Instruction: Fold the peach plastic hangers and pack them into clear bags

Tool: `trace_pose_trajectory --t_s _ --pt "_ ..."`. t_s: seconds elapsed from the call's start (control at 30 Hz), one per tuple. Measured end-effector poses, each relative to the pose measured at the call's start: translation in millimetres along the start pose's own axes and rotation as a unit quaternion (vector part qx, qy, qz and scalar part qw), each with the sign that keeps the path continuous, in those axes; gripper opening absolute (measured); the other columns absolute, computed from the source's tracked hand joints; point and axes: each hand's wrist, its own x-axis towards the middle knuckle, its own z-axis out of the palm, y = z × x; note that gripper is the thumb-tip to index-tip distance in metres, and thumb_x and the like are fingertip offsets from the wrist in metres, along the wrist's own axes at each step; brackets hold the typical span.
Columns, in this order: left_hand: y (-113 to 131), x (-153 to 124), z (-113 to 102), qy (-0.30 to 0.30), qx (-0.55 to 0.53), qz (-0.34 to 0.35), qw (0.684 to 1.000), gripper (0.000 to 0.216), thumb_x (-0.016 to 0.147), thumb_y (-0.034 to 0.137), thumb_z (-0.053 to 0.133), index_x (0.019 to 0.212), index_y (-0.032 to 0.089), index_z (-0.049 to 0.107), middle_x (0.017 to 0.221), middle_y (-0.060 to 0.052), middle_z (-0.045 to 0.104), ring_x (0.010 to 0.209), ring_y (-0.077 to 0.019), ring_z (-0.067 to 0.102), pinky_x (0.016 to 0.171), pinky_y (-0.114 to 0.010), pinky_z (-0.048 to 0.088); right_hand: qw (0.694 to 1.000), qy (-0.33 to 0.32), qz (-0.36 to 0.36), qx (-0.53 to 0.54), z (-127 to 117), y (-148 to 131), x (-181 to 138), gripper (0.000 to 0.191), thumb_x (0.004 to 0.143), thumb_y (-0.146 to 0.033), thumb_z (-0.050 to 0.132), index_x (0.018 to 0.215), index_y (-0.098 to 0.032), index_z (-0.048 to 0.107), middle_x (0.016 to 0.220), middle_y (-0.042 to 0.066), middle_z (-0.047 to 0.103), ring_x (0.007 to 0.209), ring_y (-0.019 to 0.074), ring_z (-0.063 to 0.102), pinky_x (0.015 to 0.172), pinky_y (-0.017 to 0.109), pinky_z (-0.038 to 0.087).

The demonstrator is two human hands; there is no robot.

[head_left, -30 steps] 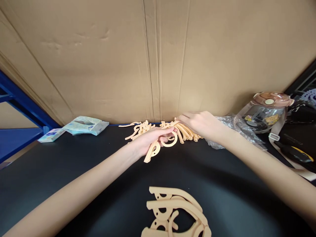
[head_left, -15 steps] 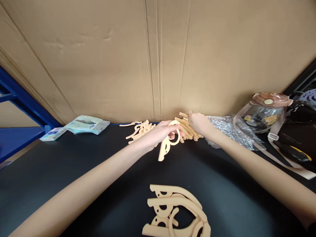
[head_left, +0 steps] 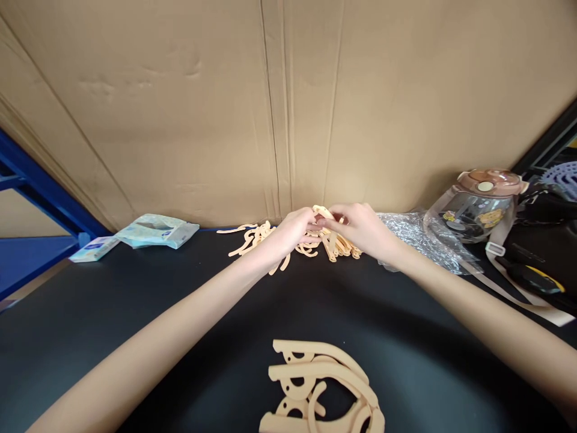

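Observation:
My left hand point(head_left: 295, 231) and my right hand point(head_left: 359, 225) meet at the back of the table, both closed around beige plastic folding-hanger parts point(head_left: 321, 211). One light end sticks up between the fingertips; the rest is hidden by my fingers. Behind and left of my left hand lies a loose heap of curved hanger hooks point(head_left: 249, 239). Below my right hand is a pile of flat hanger arms point(head_left: 345, 248). Nearer to me, several folded hangers point(head_left: 329, 367) lie together, partly cut off by the lower edge of the view.
On the left are blue-and-white tissue packs point(head_left: 153, 231) beside a blue metal frame point(head_left: 49, 192). Crumpled clear plastic point(head_left: 415, 243), a strapped water bottle point(head_left: 484, 207) and a black bag point(head_left: 541, 243) sit at right. A cardboard wall point(head_left: 202, 120) closes off the back of the black table point(head_left: 202, 373).
My right hand has come away from the arm pile to my left hand. The hook and arm hanging from my left hand have been raised and turned, now mostly hidden between both hands.

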Motion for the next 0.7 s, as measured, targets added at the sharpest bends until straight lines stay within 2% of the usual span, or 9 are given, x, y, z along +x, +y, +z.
trace_pose_trajectory --t_s 0.07,0.13,0.2,0.23,0.3,0.37,0.5,0.6,0.7 --pt "-1 -1 -8 0.025 0.079 0.013 0.996 0.027 0.09 0.026 0.039 0.105 0.019 0.061 0.102 -0.007 0.067 0.084 -0.019 0.064 0.067 -0.027 0.048 0.998 0.022 -0.027 0.052 -6 7 2 0.033 0.094 -0.041 0.047 0.081 -0.019 0.068 0.076 0.001 0.065 0.062 0.0129 0.053 0.06 0.025 0.037" --pt "-1 -1 -14 0.058 0.163 0.024 0.985 0.024 0.09 0.028 0.043 0.101 0.021 0.063 0.098 -0.006 0.068 0.081 -0.0207 0.063 0.068 -0.029 0.044 0.996 0.053 -0.046 0.054 -10 11 2 0.031 0.094 -0.042 0.049 0.102 -0.019 0.068 0.084 0.002 0.068 0.067 0.0144 0.057 0.062 0.026 0.04" --pt "0 -1 -18 0.079 0.24 0.027 0.967 0.022 0.09 0.028 0.045 0.09 0.022 0.066 0.084 -0.004 0.068 0.079 -0.0228 0.062 0.069 -0.03 0.039 0.993 0.061 -0.089 -0.055 -10 12 0 0.032 0.096 -0.035 0.047 0.118 -0.016 0.062 0.088 0.006 0.069 0.074 0.0176 0.06 0.062 0.027 0.04" --pt "2 -2 -19 0.083 0.272 0.026 0.958 0.022 0.09 0.028 0.046 0.083 0.023 0.067 0.075 -0.003 0.067 0.078 -0.0239 0.062 0.068 -0.03 0.037 0.982 0.052 -0.123 -0.136 -8 11 0 0.03 0.097 -0.028 0.044 0.118 -0.014 0.061 0.09 0.008 0.068 0.077 0.0196 0.06 0.061 0.028 0.039" --pt "5 -4 -21 0.08 0.32 0.019 0.944 0.023 0.087 0.026 0.05 0.071 0.023 0.066 0.06 -0.003 0.062 0.073 -0.0249 0.06 0.064 -0.03 0.033 0.942 0.025 -0.187 -0.277 -2 9 -2 0.03 0.097 -0.013 0.035 0.109 -0.01 0.062 0.092 0.012 0.066 0.083 0.0226 0.059 0.06 0.03 0.036" --pt "9 -8 -23 0.067 0.349 0.011 0.934 0.026 0.085 0.025 0.053 0.061 0.022 0.063 0.051 -0.002 0.056 0.066 -0.0239 0.057 0.061 -0.03 0.028 0.918 0.007 -0.218 -0.33 6 7 -3 0.035 0.095 -0.004 0.028 0.102 -0.009 0.062 0.09 0.013 0.064 0.083 0.023 0.057 0.062 0.032 0.035" --pt "16 -11 -29 0.031 0.354 -0.005 0.935 0.034 0.08 0.034 0.062 0.049 0.021 0.057 0.045 0.001 0.05 0.054 -0.0184 0.05 0.056 -0.029 0.025 0.933 -0.007 -0.209 -0.294 17 8 -2 0.037 0.096 -0.005 0.024 0.105 -0.011 0.059 0.09 0.012 0.064 0.081 0.0222 0.055 0.066 0.032 0.034" --pt "13 -7 -27 0.011 0.318 -0.002 0.948 0.03 0.082 0.039 0.059 0.058 0.021 0.062 0.054 0.002 0.057 0.055 -0.0158 0.051 0.054 -0.026 0.027 0.957 -0.009 -0.158 -0.243 19 12 1 0.033 0.094 -0.005 0.026 0.101 -0.012 0.058 0.09 0.013 0.065 0.078 0.0221 0.057 0.062 0.031 0.032" --pt "1 -2 -14 0.022 0.278 0.017 0.96 0.028 0.088 0.037 0.049 0.071 0.02 0.065 0.067 0.002 0.065 0.061 -0.0149 0.055 0.055 -0.025 0.032 0.983 -0.013 -0.069 -0.168 17 21 6 0.022 0.087 -0.004 0.037 0.092 -0.012 0.057 0.076 0.01 0.065 0.061 0.0192 0.055 0.054 0.029 0.028"
